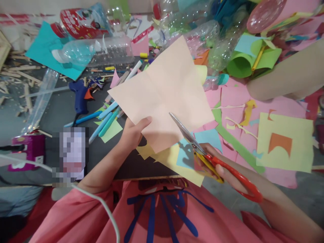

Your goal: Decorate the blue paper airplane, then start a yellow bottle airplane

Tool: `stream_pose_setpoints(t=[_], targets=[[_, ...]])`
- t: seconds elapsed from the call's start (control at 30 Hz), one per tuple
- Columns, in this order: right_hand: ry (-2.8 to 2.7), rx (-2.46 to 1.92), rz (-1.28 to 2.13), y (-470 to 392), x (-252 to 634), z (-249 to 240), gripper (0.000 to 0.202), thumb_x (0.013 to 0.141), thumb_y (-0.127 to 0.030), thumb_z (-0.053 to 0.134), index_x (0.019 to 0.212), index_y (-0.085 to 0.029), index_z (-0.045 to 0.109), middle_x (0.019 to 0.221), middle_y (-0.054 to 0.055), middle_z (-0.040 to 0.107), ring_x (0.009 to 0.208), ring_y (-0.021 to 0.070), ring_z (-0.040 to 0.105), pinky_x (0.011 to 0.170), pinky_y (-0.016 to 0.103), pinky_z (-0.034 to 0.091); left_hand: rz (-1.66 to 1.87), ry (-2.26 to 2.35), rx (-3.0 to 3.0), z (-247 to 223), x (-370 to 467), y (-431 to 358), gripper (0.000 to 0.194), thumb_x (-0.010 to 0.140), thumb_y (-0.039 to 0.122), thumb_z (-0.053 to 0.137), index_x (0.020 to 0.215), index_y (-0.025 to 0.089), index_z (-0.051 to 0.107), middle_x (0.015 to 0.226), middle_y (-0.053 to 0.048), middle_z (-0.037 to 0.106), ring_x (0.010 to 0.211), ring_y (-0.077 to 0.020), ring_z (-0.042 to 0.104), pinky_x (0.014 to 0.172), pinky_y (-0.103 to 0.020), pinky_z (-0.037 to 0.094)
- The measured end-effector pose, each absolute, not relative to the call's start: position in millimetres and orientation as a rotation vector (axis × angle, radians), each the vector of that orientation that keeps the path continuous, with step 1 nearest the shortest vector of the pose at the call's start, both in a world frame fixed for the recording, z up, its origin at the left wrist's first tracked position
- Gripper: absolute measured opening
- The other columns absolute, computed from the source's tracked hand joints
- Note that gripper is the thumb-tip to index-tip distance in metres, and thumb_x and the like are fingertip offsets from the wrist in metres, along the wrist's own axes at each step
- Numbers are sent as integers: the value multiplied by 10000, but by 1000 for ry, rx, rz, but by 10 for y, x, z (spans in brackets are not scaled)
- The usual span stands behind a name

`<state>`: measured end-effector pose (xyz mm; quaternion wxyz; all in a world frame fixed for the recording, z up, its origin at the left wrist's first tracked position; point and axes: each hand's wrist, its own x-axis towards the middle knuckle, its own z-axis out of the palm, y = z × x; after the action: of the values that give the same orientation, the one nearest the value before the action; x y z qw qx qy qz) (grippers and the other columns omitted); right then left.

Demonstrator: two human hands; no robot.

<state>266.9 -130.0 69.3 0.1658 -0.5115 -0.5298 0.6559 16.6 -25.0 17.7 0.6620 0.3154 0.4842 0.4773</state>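
A pale peach sheet of paper (169,87) is held up over the table by my left hand (133,135), its thumb on top and the fingers hidden beneath. My right hand (215,162) grips a pair of scissors (202,152) with red and yellow handles. The blades point up and left, with the tip over the lower middle of the sheet. I cannot tell whether the blades touch the paper. Below the sheet lie yellow paper (167,158) and a light blue piece (210,138).
Several markers (108,118) and a blue glue gun (79,96) lie at left, near a blurred phone (73,152). Plastic bottles (101,50) fill the back. Pink paper (235,101) and scraps cover the right. A white cable (101,202) crosses the lower left.
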Motion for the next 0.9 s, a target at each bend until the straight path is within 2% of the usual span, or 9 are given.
stream_pose_setpoints(t=[0.23, 0.47, 0.6, 0.77, 0.9], targets=[[-1335, -1401, 1995, -1239, 2562, 651, 573, 866, -812, 437, 1051, -270, 447, 720, -47, 400, 551, 112, 276, 456, 269, 250, 1081, 1082, 712, 211, 177, -268, 572, 690, 271, 763, 1251, 235, 654, 1063, -74, 785, 1153, -347, 695, 960, -427, 584], [-1316, -1396, 1955, -1267, 2571, 493, 598, 846, -819, 479, 1045, -257, 428, 665, -80, 382, 483, 74, 254, 407, 241, 228, 1092, 1090, 720, 213, 173, -259, 564, 687, 287, 790, 1234, 247, 655, 1072, -74, 771, 1249, -363, 642, 1022, -455, 559], [-1227, -1420, 1989, -1321, 2565, 417, 570, 861, -782, 511, 1065, -258, 419, 669, -95, 384, 416, 41, 239, 351, 210, 208, 1092, 1090, 715, 199, 177, -258, 559, 690, 271, 779, 1234, 243, 657, 1064, -67, 777, 1231, -357, 655, 1023, -450, 561], [-1263, -1416, 1973, -1349, 2572, 390, 527, 898, -747, 491, 1102, -265, 432, 723, -89, 395, 407, 20, 267, 343, 182, 258, 1095, 1111, 721, 149, 174, -256, 540, 686, 276, 766, 1216, 230, 675, 1004, -69, 787, 1179, -353, 683, 994, -449, 575], [-1325, -1368, 1983, -1364, 2599, 417, 539, 908, -763, 440, 1115, -266, 425, 717, -75, 425, 437, 47, 327, 385, 202, 356, 1066, 1142, 745, 125, 164, -260, 548, 690, 299, 776, 1223, 220, 673, 980, -81, 783, 1196, -366, 669, 988, -459, 573]])
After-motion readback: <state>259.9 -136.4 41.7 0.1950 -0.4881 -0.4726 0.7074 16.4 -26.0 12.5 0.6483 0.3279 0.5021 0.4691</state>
